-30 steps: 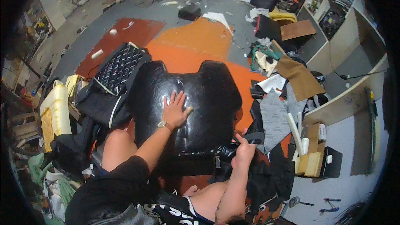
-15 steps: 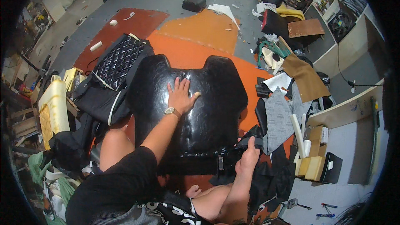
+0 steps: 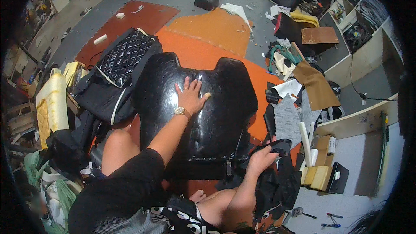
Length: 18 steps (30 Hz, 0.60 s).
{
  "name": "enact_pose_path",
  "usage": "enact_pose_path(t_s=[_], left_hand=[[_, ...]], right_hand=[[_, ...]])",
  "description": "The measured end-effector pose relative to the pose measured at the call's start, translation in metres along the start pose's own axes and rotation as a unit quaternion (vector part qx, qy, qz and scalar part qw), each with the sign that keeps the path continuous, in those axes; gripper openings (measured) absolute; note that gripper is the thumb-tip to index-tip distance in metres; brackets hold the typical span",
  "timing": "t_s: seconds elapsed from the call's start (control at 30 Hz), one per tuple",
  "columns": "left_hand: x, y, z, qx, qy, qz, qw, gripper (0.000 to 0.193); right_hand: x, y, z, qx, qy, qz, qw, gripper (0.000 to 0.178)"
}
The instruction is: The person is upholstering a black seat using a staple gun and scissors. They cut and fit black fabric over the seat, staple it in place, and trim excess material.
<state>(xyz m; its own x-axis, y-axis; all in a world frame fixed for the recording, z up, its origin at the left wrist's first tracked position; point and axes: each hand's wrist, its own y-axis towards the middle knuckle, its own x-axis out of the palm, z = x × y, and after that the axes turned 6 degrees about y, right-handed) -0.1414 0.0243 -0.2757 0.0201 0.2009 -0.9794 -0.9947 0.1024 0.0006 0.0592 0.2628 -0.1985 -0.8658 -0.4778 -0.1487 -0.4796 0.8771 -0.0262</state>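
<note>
Gripping, by the look of it: right hand point(image 3: 262, 158) beyond the panel's near right corner, fingers narrow around a black strip point(image 3: 282, 146). Glossy black panel point(image 3: 221, 121) lies left of those fingers and directly under the left hand point(image 3: 192, 98), whose fingers are spread wide and flat near its middle. Best handled, I judge, with the left palm pressing evenly so the panel cannot slide, and the strip drawn steadily, low and untwisted; jerking could skew the panel or crease its skin.

Hard to make out: strip's inner end, lost in dark material beside the right fingers; whether it joins the panel, cannot tell. Right fingertips partly covered by the strip. Panel's underside hidden. Past the right fingers, grey fabric point(image 3: 287, 119) overlapped by other scraps. Farther left of the left fingers, quilted cover point(image 3: 128, 54), lower folds lost in shadow.
</note>
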Motion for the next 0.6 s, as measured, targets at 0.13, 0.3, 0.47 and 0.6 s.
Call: enact_pose_path(t_s=[0.13,0.3,0.47,0.6], left_hand=[[0.012,-0.002,-0.008,0.047,-0.025,0.058,0.997,0.064],[0.039,-0.064,-0.072,-0.097,-0.193,0.096,0.972,0.052],[-0.002,-0.115,-0.075,-0.003,-0.057,0.117,0.991,0.068],[-0.024,-0.084,-0.075,0.108,0.063,-0.079,0.989,0.052]], right_hand=[[0.064,-0.037,-0.023,-0.164,-0.365,-0.226,0.888,0.029],[0.108,-0.100,-0.005,-0.157,-0.483,-0.460,0.728,0.089],[0.097,-0.094,-0.006,-0.072,-0.490,-0.453,0.741,0.088],[0.086,-0.123,0.004,-0.053,-0.515,-0.444,0.731,0.089]])
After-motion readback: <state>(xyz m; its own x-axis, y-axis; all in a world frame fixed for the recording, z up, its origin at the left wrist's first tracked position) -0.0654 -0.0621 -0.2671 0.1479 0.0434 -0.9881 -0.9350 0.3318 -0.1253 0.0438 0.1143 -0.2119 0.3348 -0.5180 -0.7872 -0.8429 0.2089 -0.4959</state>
